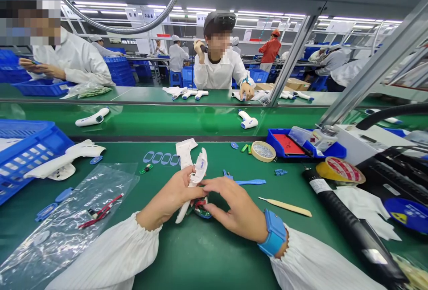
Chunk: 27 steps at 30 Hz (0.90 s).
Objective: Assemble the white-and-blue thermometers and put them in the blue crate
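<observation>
My left hand (172,194) is closed round a white plastic housing half (200,167) of a gun-shaped thermometer, tilted upright above the green mat. Just below it is a small round circuit board (202,211) with red wires, partly hidden by my fingers. My right hand (239,207), a blue band on its wrist, has its thumb and fingers curled about that board's edge. Behind my left hand stands another white housing piece (186,148); whether it touches the held half I cannot tell. A blue plastic tool (250,182) lies beyond my right fingers.
A blue basket (63,144) and a plastic bag (67,223) with red wires lie left. To the right are a wooden-handled tool (287,206), a black electric screwdriver (354,227) and a blue tray (272,135). Thermometers lie on the green belt (174,120); co-workers sit beyond.
</observation>
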### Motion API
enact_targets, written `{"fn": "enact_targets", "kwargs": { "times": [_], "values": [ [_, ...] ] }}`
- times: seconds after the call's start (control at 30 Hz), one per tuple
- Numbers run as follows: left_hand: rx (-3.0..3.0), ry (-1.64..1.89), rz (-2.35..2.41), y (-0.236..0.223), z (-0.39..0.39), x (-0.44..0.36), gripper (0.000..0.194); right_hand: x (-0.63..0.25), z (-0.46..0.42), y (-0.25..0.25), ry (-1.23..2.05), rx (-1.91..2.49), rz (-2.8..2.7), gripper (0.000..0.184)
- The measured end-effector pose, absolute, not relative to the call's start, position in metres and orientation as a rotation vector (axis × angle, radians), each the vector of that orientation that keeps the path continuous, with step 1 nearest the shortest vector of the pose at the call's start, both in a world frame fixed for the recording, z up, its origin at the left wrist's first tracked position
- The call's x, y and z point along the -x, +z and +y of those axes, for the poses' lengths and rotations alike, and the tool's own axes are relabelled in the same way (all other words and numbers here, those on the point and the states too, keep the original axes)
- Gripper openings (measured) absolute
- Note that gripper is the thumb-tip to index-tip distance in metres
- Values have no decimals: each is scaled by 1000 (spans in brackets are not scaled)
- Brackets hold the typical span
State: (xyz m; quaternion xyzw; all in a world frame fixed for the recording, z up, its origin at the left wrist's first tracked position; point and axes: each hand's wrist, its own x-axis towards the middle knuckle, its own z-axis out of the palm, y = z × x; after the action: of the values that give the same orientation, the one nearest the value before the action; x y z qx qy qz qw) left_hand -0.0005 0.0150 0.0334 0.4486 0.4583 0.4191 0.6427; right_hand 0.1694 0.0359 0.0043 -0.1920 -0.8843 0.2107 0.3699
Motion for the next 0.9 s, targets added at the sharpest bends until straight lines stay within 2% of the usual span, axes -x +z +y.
{"fn": "enact_targets", "kwargs": {
  "times": [0.17, 0.37, 0.53, 0.63, 0.9],
  "values": [
    [-1195, 841, 1060, 33, 16, 11, 32, -170, 37, 8, 386, 471, -2305, 30],
    [-1319, 653, 1199, 26, 19, 25, 38, -173, 41, 9, 171, 364, -2241, 28],
    [-1423, 722, 1120, 19, 17, 18, 23, -174, 37, 9, 29, 288, -2173, 23],
    [-1588, 771, 1247, 17, 15, 14, 23, -176, 35, 10, -61, 281, -2144, 25],
    [-1854, 456, 1521, 24, -8, 10, 31, -176, 35, 6, 179, 531, -2143, 21]
  ]
}}
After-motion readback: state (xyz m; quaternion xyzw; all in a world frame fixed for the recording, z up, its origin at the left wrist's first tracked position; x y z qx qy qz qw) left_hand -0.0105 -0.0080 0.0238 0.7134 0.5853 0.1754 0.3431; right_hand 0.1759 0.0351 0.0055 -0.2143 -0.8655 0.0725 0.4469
